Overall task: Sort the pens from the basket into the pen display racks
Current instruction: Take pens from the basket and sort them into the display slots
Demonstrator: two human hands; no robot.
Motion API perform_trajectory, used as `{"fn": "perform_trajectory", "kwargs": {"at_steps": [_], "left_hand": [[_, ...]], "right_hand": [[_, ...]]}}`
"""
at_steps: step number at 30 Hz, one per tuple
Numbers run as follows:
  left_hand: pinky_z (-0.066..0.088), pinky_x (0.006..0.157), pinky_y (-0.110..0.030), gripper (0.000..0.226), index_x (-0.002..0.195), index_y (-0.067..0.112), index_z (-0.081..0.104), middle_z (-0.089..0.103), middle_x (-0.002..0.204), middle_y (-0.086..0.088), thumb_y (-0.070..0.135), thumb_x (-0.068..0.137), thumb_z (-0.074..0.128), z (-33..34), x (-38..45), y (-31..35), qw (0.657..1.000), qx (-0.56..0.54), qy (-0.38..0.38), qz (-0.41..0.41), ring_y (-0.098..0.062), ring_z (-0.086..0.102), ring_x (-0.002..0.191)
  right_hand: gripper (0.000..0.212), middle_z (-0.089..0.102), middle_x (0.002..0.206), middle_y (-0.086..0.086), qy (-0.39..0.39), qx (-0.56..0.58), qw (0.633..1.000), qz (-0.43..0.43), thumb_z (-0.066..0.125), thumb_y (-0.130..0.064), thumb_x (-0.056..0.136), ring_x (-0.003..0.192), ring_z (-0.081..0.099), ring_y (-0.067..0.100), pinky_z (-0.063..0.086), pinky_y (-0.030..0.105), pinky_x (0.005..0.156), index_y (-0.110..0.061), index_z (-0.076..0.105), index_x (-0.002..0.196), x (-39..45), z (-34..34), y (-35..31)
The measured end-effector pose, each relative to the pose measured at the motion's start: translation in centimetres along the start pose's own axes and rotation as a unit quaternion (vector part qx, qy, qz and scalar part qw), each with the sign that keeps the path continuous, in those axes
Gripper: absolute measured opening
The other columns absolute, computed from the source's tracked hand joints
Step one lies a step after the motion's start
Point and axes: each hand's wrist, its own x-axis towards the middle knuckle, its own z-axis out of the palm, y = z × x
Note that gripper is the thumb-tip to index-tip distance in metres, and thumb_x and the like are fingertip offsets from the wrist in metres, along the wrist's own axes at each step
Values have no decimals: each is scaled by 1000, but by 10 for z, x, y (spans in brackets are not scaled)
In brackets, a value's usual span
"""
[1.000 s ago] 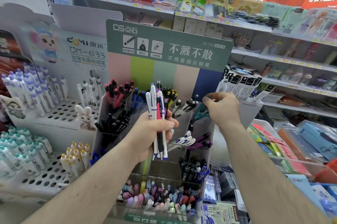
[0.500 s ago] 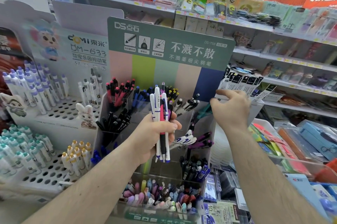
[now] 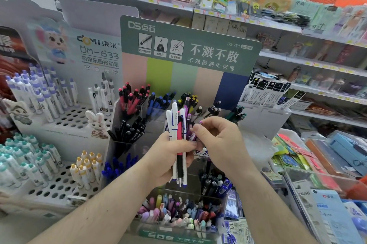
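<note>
- Moved in from the upper right compartments of the rack since a second ago: right hand [image 3: 219, 140], now brought against the bundle in front of the display.
- Gripped upright in the left hand [image 3: 168, 156], fingers curled round the middle: bundle of white-and-blue, pink and purple plastic pens [image 3: 179, 144], tips down, clicker ends up.
- Pinched between right thumb and forefinger [image 3: 199, 129]: purple-capped pen [image 3: 192, 134] at the right edge of the bundle, remaining fingers loosely curled behind it.
- Directly behind both hands: tiered clear acrylic pen display rack [image 3: 117, 144] under a grey-green header card [image 3: 188, 45] printed with white Chinese characters and pastel stripes.
- Standing in the rack's top row, left to right: black pens with red clickers [image 3: 133, 97], blue-capped pens [image 3: 160, 101], yellow-tipped black pens [image 3: 190, 99], black pens with white ends [image 3: 210, 110], dark green pens [image 3: 237, 114].
- Lower down the rack: plain black pens [image 3: 129, 130] at left, dark blue pens [image 3: 119, 166] beneath, black and navy pens [image 3: 212, 184] at right.
- At the rack's foot, below the forearms: clear tray of mixed pastel pens [image 3: 178, 214].
- To the left: white perforated stand [image 3: 65, 118] holding white pens with lilac caps [image 3: 35, 93], teal caps [image 3: 21, 160] and yellow caps [image 3: 87, 166], beside a small white rabbit figurine [image 3: 96, 122].
- Far side and right: store shelves [image 3: 309, 61] stacked with packaged goods, blurred at the edge.
- Basket not identifiable in this view.
</note>
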Motion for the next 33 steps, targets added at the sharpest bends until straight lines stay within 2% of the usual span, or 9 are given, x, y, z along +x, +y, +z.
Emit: {"fn": "perform_trajectory", "kwargs": {"at_steps": [5, 8, 11, 15, 20, 24, 27, 30, 33], "left_hand": [[53, 64, -36, 23, 99, 2, 66, 69, 80, -13, 8, 77, 62, 6, -4, -6, 996, -5, 51, 67, -25, 66, 69], [48, 65, -38, 14, 90, 12, 73, 69, 79, -12, 14, 77, 69, 9, -7, -7, 992, 11, 69, 103, -27, 66, 71], [49, 65, -38, 13, 89, 20, 76, 70, 79, -10, 15, 80, 68, 12, -9, -10, 986, 16, 98, 135, -25, 66, 71], [57, 72, -48, 10, 84, 19, 76, 75, 85, -12, 11, 81, 73, 15, -10, -10, 978, -26, 145, 151, -29, 73, 81], [56, 91, -45, 23, 96, -2, 59, 74, 99, -18, 15, 81, 59, 6, -9, 4, 974, -26, 153, 163, -32, 71, 100], [58, 74, -29, 8, 90, 5, 54, 71, 78, -9, 11, 86, 56, -6, -7, 14, 968, -71, 170, 168, -24, 74, 79], [52, 56, -28, 12, 78, 13, 55, 56, 63, -1, 10, 86, 63, -16, -5, 15, 968, -97, 167, 159, -13, 51, 47], [37, 45, -25, 13, 67, 16, 59, 49, 64, -3, 19, 80, 62, -18, -7, 8, 984, -76, 133, 91, -11, 36, 43], [37, 44, -24, 16, 71, 9, 66, 51, 63, -5, 22, 78, 64, -12, -8, -2, 993, -74, 82, 40, -11, 37, 41]], "right_hand": [[14, 68, 80, 10, 15, 51, 998, -15, 71, -34, 83, 75, 68, 34, 60, 48, 61, -26, 63, 75, -4, 6, 0], [19, 67, 82, 8, 33, 41, 998, -42, 68, -49, 74, 76, 67, 34, 59, 52, 65, -31, 64, 77, -6, 7, 0], [17, 67, 82, 7, 48, 45, 996, -58, 69, -48, 75, 75, 67, 34, 58, 54, 65, -33, 65, 79, -9, 8, -4], [10, 69, 83, 16, 80, 82, 992, -49, 71, -19, 91, 70, 70, 28, 61, 45, 58, -15, 67, 83, -11, 8, -8], [16, 61, 59, -7, 141, 123, 982, 18, 65, -16, 95, 53, 53, 8, 47, 22, 54, -12, 66, 79, -10, 1, -6], [19, 63, 59, 2, 205, 250, 942, 90, 57, -16, 100, 48, 58, 12, 52, 22, 51, -8, 60, 83, -8, -13, -3], [18, 63, 62, 5, 237, 353, 892, 154, 56, -19, 100, 49, 60, 11, 54, 23, 53, -9, 59, 86, -4, -23, 1], [18, 62, 60, 3, 236, 406, 863, 189, 58, -20, 100, 48, 61, 11, 55, 24, 51, -11, 58, 84, -5, -23, 5], [15, 65, 62, 4, 235, 408, 858, 205, 60, -20, 99, 52, 62, 13, 56, 25, 55, -11, 59, 87, -8, -19, 7]]}}
